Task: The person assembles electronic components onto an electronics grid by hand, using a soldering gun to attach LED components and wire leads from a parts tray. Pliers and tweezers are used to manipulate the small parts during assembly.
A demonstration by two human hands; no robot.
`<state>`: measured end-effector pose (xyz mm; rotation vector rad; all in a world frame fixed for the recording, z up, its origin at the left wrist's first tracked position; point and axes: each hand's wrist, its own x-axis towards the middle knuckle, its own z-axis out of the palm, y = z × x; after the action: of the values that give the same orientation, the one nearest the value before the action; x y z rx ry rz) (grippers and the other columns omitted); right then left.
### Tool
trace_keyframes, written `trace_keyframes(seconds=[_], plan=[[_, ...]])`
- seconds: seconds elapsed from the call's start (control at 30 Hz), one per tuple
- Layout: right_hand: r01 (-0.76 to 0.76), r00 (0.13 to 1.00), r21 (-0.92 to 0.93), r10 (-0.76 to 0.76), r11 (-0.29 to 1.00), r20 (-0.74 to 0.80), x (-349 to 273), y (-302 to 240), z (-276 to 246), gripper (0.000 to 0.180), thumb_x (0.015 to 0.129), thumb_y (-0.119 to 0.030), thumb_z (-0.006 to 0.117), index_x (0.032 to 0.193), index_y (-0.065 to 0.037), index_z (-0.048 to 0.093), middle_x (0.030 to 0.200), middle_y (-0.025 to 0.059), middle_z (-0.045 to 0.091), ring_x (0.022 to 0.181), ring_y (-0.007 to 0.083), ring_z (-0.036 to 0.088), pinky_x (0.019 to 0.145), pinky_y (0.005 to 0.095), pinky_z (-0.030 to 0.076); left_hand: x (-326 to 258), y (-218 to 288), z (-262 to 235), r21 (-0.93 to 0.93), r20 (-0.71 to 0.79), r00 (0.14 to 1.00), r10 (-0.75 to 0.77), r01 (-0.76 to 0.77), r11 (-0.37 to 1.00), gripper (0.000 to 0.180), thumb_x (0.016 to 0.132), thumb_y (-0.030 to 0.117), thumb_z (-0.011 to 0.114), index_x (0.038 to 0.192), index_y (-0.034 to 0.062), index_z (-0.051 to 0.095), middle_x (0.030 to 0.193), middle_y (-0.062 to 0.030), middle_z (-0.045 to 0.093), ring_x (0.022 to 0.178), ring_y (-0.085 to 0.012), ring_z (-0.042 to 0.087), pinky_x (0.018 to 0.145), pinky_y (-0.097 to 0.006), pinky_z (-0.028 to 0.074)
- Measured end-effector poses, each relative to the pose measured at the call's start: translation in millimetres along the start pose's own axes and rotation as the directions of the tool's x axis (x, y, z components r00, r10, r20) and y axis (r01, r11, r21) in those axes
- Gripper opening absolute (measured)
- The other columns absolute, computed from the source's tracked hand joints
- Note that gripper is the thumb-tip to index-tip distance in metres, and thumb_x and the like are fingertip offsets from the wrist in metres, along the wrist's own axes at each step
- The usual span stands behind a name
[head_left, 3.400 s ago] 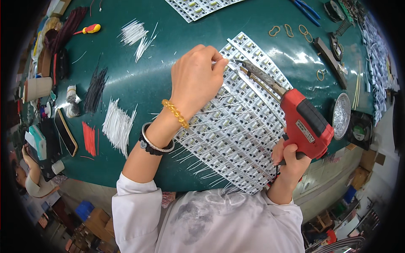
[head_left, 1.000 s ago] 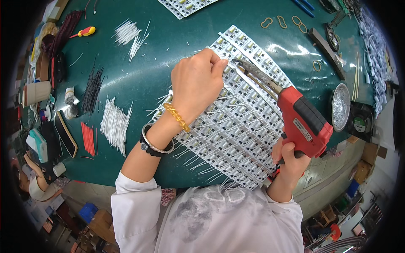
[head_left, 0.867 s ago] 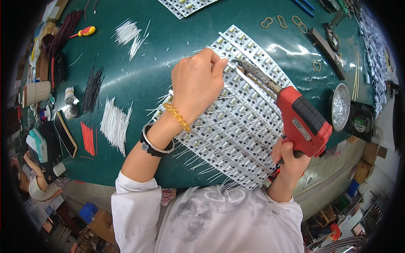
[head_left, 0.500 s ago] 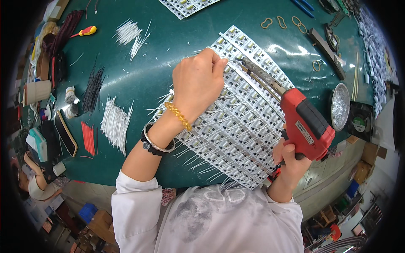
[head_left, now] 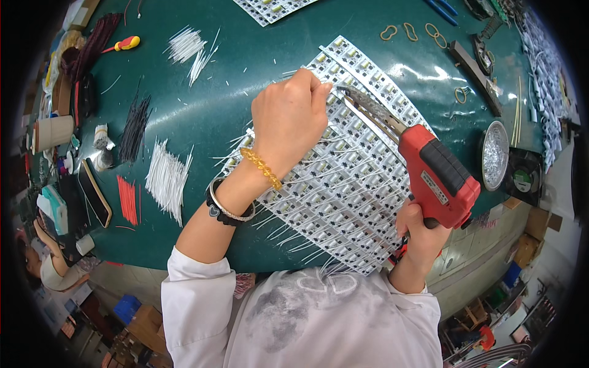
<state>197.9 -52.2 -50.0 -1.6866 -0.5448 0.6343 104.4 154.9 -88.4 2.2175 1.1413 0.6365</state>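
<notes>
table (head_left: 215,126), two hands (head_left: 290,113) (head_left: 423,239), one soldering gun (head_left: 437,175)

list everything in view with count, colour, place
Circuit board panels: at least two, white, centre and top edge
Soldering gun: one, red and black, right of centre
White wires: many, white, left, upper left, centre
Black wires: one bundle, black, left
Red wires: one bundle, red, left
Screwdriver: one, red and yellow, upper left
Rubber bands: several, tan, upper right
Blue-handled tool: one, blue, top edge
Bowl: one, silver, right
Fan: one, black, right
Table: one, green, beneath
Edge clutter: uncounted, mixed colours, both sides
Co-worker: one, light clothing, far left
Left hand: one, bare, over central panel
Right hand: one, bare, gripping soldering gun
</notes>
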Motion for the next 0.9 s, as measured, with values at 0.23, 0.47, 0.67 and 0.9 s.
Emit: trace_keyframes(seconds=[0.23, 0.47, 0.67, 0.9], plan=[[-0.013, 0.999, 0.056, 0.015, 0.998, -0.034, -7.4, -0.9, -10.0, 0.045, 0.074, -0.013, 0.07, 0.108, 0.006, 0.048, 0.062, 0.0048, 0.053, 0.044, 0.0102, 0.046, 0.04, 0.0231, 0.036, -0.5, 3.5, -1.6, -0.004, -0.004, 1.0, 0.004, -0.004, 1.0, 0.02, 0.08, 0.02, 0.062, 0.071, 0.0014, 0.06, 0.057, -0.0105, 0.06, 0.047, -0.0219, 0.058, 0.045, -0.031, 0.041], [-0.045, 0.999, 0.119, 0.045, 0.992, 0.004, -8.0, -1.5, -13.4, 0.036, 0.073, -0.001, 0.067, 0.106, 0.003, 0.051, 0.071, 0.0043, 0.055, 0.05, 0.0093, 0.049, 0.043, 0.0225, 0.038, -0.2, 5.2, -2.0, -0.04, -0.005, 1.0, -0.007, 0.007, 0.999, 0.02, 0.079, 0.016, 0.061, 0.066, 0.002, 0.057, 0.057, -0.0141, 0.059, 0.05, -0.032, 0.057, 0.047, -0.039, 0.043], [-0.05, 0.999, 0.149, 0.05, 0.988, 0.004, -10.5, 0.1, -16.1, 0.034, 0.075, -0.003, 0.064, 0.105, 0.003, 0.05, 0.07, 0.0053, 0.054, 0.048, 0.0098, 0.048, 0.041, 0.0228, 0.037, 1.0, 3.5, -5.5, -0.182, -0.022, 1.0, 0.015, -0.019, 0.983, 0.016, 0.076, 0.017, 0.063, 0.07, 0.0027, 0.061, 0.06, -0.0108, 0.061, 0.054, -0.0262, 0.059, 0.049, -0.034, 0.043], [-0.044, 0.999, 0.138, 0.04, 0.989, 0.032, -7.9, 0.8, -14.6, 0.036, 0.076, -0.007, 0.066, 0.106, 0.003, 0.049, 0.071, 0.0059, 0.054, 0.048, 0.0101, 0.048, 0.041, 0.0228, 0.038, 8.2, 2.9, -13.9, -0.165, 0.155, 0.986, -0.057, 0.083, 0.983, 0.017, 0.073, 0.019, 0.064, 0.067, 0.003, 0.063, 0.061, -0.0097, 0.062, 0.055, -0.0234, 0.059, 0.052, -0.032, 0.045]])
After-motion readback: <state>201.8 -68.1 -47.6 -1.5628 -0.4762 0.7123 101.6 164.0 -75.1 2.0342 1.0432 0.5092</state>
